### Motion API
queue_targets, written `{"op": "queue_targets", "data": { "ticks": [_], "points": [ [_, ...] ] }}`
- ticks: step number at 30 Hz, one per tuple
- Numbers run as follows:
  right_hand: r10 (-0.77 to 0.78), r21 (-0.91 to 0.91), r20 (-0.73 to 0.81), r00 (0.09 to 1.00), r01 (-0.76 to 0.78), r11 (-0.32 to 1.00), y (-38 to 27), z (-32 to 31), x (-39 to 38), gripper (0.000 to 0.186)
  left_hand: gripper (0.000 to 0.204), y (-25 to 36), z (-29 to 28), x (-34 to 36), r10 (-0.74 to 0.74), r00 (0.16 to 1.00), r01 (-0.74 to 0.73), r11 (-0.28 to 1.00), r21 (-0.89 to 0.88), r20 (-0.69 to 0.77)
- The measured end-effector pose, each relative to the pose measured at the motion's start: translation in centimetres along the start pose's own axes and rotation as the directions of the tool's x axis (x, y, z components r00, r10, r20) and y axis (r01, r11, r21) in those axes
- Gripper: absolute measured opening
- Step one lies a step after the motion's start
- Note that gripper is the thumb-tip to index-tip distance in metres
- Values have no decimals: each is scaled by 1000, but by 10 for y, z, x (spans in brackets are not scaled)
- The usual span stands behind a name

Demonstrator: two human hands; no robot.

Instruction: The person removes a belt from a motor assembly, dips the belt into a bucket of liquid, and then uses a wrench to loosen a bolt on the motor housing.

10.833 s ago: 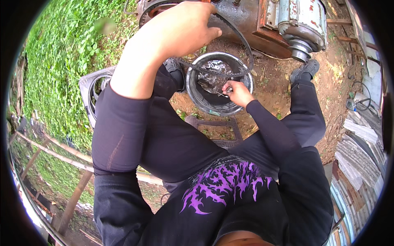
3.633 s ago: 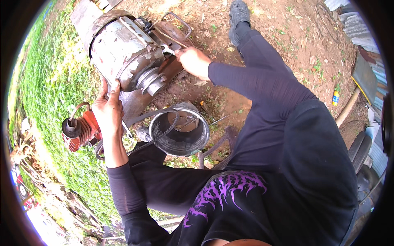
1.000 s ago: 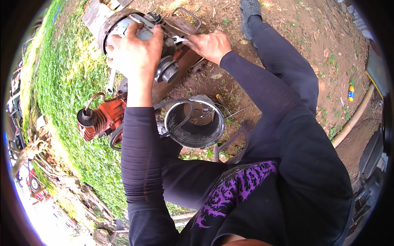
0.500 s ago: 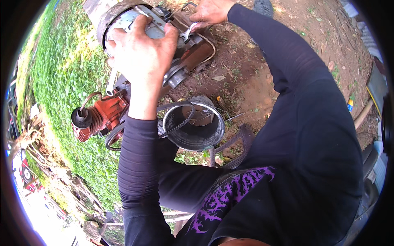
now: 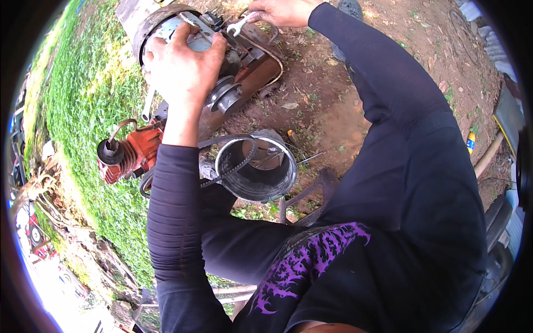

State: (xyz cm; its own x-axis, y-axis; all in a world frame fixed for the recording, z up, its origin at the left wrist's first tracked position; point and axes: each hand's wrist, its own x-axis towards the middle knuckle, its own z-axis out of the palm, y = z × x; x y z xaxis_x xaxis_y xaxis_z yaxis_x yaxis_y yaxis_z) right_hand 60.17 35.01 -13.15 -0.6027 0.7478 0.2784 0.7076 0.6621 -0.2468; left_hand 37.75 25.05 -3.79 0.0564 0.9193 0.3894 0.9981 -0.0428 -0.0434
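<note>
At the top of the head view, my left hand [image 5: 186, 64] lies over the grey motor [image 5: 161, 28], thumb and fingers curled around its side. A wrench [image 5: 148, 105] runs beneath that palm, its lower end sticking out below the hand; the middle of its shaft is hidden. My right hand [image 5: 280, 12] pinches an open-end wrench [image 5: 239, 25], whose jaw points left over the motor's right end. Whether that jaw touches anything, I cannot tell. A metal pulley [image 5: 225, 95] projects from the motor's near side, above a rusty brown base [image 5: 264, 72].
Below the motor stands a round metal drum [image 5: 255, 194] with a black belt [image 5: 239, 165] looped over its rim. An orange finned compressor head [image 5: 136, 152] sits to the left, over grass. Bare soil [image 5: 338, 122] lies to the right, with a yellow-and-blue bottle [image 5: 471, 143] farther off.
My right hand and its wrench have shifted up and left across the motor. My left hand stays on the motor, slightly farther left. The whole view has moved a little.
</note>
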Motion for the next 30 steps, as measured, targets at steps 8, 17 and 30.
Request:
{"op": "queue_targets", "data": {
  "ticks": [8, 17, 30],
  "points": [
    [630, 350, 172, 757, -645, 680, -115, 32, -95, 32, 47, -3, -2, 9, 34, 999, -34, 998, -55, 6],
    [715, 447, -82, 695, -615, 649, -151, 58, -103, 30, 43, -1, -1, 6, 9, 1000, -8, 997, -77, 8],
    [849, 674, 83, 521, -657, 337, -196, 73, -64, 40, 40, -1, -1, 6, 21, 999, -25, 996, -91, -42]
  ]
}}
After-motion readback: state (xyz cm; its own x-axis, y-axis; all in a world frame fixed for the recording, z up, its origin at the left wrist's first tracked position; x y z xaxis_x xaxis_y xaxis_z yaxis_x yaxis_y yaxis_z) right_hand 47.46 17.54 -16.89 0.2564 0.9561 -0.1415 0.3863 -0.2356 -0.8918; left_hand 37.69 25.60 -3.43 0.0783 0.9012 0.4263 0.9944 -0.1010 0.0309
